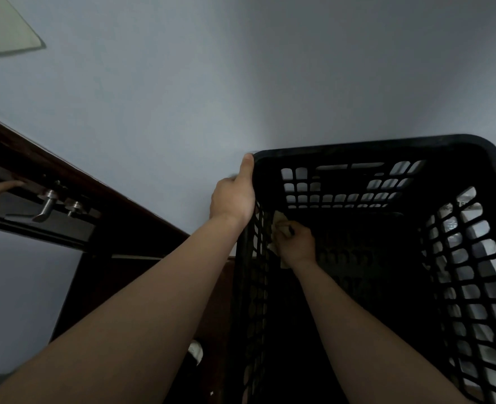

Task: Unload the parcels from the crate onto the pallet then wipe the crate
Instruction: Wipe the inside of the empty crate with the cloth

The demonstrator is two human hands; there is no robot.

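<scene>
- I see my left hand [232, 196] gripping the black latticed crate [386, 143] at its far left rim corner, thumb along the edge.
- My right hand [297, 244] is inside the crate, fingers curled round a pale cloth [278, 222].
- The cloth is pressed against the crate's left inner wall.

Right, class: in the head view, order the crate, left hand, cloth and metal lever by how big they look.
1. crate
2. left hand
3. cloth and lever: too close to rank; the right hand covers most of the cloth, and the lever lies farther off.
</scene>
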